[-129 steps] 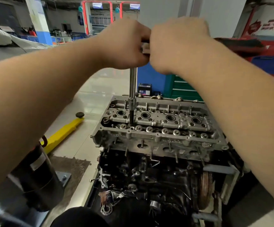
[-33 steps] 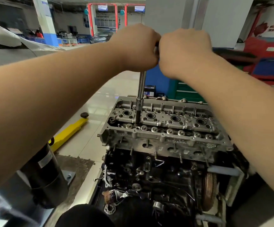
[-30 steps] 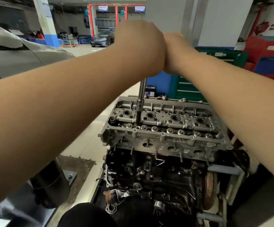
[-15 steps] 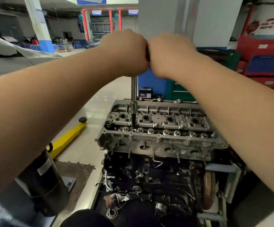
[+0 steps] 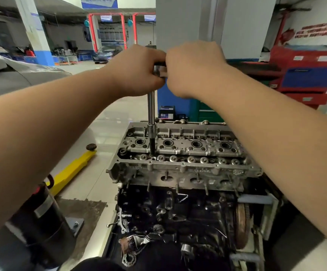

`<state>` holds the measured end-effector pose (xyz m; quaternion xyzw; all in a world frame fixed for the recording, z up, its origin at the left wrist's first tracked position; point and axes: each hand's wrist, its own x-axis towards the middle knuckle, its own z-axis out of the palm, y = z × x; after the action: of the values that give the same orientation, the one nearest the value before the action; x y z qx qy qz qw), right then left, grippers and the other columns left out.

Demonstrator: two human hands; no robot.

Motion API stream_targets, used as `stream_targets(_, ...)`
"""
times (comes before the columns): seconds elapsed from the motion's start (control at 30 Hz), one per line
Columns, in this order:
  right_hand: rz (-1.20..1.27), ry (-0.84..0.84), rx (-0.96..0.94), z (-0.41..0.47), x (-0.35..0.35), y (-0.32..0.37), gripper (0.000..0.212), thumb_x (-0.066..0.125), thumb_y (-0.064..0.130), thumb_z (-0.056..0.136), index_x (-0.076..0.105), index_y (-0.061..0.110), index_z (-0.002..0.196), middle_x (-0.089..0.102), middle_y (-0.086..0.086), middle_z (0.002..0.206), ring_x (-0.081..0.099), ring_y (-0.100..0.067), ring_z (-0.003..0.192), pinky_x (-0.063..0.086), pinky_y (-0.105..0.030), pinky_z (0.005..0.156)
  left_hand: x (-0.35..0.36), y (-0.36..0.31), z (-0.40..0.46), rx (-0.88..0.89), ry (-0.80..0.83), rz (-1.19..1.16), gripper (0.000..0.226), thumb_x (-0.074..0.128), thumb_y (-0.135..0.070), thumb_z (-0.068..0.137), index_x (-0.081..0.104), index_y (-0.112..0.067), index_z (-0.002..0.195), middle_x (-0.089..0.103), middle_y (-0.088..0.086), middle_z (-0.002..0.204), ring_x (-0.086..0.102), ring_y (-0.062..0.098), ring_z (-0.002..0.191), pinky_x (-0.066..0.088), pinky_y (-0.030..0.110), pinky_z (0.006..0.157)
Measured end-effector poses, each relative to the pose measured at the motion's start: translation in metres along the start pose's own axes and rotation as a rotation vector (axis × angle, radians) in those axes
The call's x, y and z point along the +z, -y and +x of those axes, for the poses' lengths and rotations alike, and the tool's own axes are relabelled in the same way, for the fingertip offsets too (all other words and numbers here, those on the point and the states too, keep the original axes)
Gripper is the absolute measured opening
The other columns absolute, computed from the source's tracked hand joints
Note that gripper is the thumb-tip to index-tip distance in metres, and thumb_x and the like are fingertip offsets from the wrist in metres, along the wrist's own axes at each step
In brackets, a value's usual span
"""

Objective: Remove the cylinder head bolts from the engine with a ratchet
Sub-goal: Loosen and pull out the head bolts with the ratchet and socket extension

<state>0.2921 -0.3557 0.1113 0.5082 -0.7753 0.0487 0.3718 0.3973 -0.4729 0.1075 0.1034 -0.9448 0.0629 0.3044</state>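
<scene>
A grey aluminium cylinder head [image 5: 184, 169] sits on top of a dark engine block [image 5: 178, 214] in front of me. A long chrome extension bar [image 5: 150, 108] stands upright, its socket seated near the head's left end in the front row. Both hands grip the ratchet's handle [image 5: 161, 69] at the top of the bar. My left hand [image 5: 137, 71] is curled round the handle's left part. My right hand [image 5: 194, 67] is curled round its right part. Only a short silver piece of the handle shows between the two fists; the bolt under the socket is hidden.
A yellow floor jack arm [image 5: 72, 171] lies on the tiled floor at the left. A black cylindrical unit [image 5: 41, 222] stands at the lower left. Red tool cabinets [image 5: 303, 75] line the right, a green cabinet [image 5: 205, 112] is behind the engine, and a grey car [image 5: 11, 79] is far left.
The two fists have come slightly apart, so a bit of silver handle now shows between them. The bar stays upright in the same spot.
</scene>
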Motion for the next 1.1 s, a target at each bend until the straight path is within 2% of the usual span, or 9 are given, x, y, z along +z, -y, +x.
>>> stream_targets(0.17, 0.313, 0.066, -0.075, 0.016, 0.025, -0.003, 0.025, 0.047, 0.0, 0.09, 0.042, 0.018, 0.074, 0.062, -0.013, 0.088, 0.057, -0.036, 0.095, 0.028, -0.035, 0.077, 0.007, -0.047, 0.019, -0.4, 0.052, 0.566, 0.018, 0.054, -0.022, 0.08, 0.046, -0.016, 0.065, 0.047, 0.005, 0.064, 0.044, 0.024, 0.053, 0.035, 0.03, 0.049)
stream_targets(0.23, 0.269, 0.044, -0.053, 0.02, 0.025, 0.002, 0.021, 0.049, 0.0, 0.091, 0.053, 0.021, 0.087, 0.068, -0.017, 0.105, 0.061, -0.04, 0.104, 0.031, -0.035, 0.077, 0.01, -0.032, 0.017, -0.362, 0.005, 0.45, 0.016, 0.053, -0.022, 0.082, 0.048, -0.016, 0.068, 0.048, 0.005, 0.066, 0.046, 0.027, 0.056, 0.04, 0.034, 0.055)
stream_targets(0.37, -0.086, 0.085, -0.045, 0.011, -0.003, 0.007, 0.022, 0.056, 0.014, 0.091, 0.042, 0.014, 0.074, 0.045, -0.002, 0.074, 0.043, -0.025, 0.061, 0.038, -0.04, 0.065, -0.001, 0.007, -0.005, -0.014, -0.014, -0.092, 0.014, 0.056, -0.017, 0.086, 0.065, -0.007, 0.09, 0.059, 0.005, 0.074, 0.057, 0.03, 0.075, 0.043, 0.037, 0.065)
stream_targets(0.47, -0.208, 0.068, -0.095, -0.005, -0.015, 0.01, 0.031, 0.059, 0.016, 0.087, 0.035, 0.021, 0.067, 0.038, -0.002, 0.07, 0.032, -0.021, 0.056, 0.034, -0.035, 0.056, -0.005, 0.006, -0.008, 0.093, 0.026, -0.187, 0.023, 0.058, -0.019, 0.081, 0.07, -0.007, 0.097, 0.065, 0.006, 0.082, 0.058, 0.024, 0.077, 0.045, 0.036, 0.07)
stream_targets(0.6, 0.058, 0.133, -0.077, 0.012, 0.003, -0.01, 0.029, 0.052, 0.014, 0.095, 0.04, 0.02, 0.069, 0.039, 0.001, 0.07, 0.044, -0.028, 0.063, 0.035, -0.037, 0.064, 0.005, -0.015, 0.008, -0.167, -0.004, 0.171, 0.01, 0.054, -0.025, 0.086, 0.061, -0.018, 0.085, 0.054, 0.001, 0.074, 0.059, 0.035, 0.073, 0.049, 0.038, 0.065)
stream_targets(0.73, 0.378, 0.106, -0.076, 0.013, 0.023, -0.008, 0.017, 0.049, 0.002, 0.094, 0.06, 0.012, 0.085, 0.059, -0.009, 0.088, 0.059, -0.039, 0.096, 0.034, -0.034, 0.077, 0.008, -0.05, 0.021, -0.4, 0.08, 0.577, 0.021, 0.054, -0.027, 0.082, 0.045, -0.018, 0.066, 0.047, 0.002, 0.067, 0.039, 0.022, 0.052, 0.029, 0.028, 0.047)
stream_targets(0.83, 0.263, 0.041, -0.033, 0.013, 0.024, -0.002, 0.017, 0.052, 0.004, 0.093, 0.062, 0.015, 0.099, 0.065, -0.013, 0.099, 0.061, -0.039, 0.096, 0.036, -0.035, 0.075, 0.009, -0.027, 0.014, -0.308, -0.013, 0.372, 0.023, 0.05, -0.031, 0.086, 0.043, -0.021, 0.067, 0.045, 0.001, 0.067, 0.046, 0.028, 0.057, 0.034, 0.032, 0.054)
stream_targets(1.0, -0.073, 0.114, -0.037, -0.012, -0.016, -0.001, 0.034, 0.056, 0.016, 0.095, 0.035, 0.02, 0.068, 0.042, -0.003, 0.069, 0.039, -0.021, 0.055, 0.027, -0.031, 0.048, -0.005, 0.01, -0.006, 0.16, 0.05, -0.131, 0.023, 0.057, -0.022, 0.085, 0.068, -0.009, 0.101, 0.068, 0.009, 0.082, 0.063, 0.034, 0.075, 0.051, 0.041, 0.067)
stream_targets(1.1, -0.051, 0.067, -0.009, -0.016, -0.018, 0.0, 0.031, 0.053, 0.013, 0.092, 0.034, 0.018, 0.068, 0.038, -0.004, 0.068, 0.034, -0.021, 0.055, 0.027, -0.032, 0.05, -0.006, 0.006, -0.004, 0.114, 0.057, -0.099, 0.026, 0.059, -0.02, 0.089, 0.07, -0.01, 0.111, 0.071, 0.011, 0.089, 0.065, 0.033, 0.08, 0.055, 0.046, 0.073)
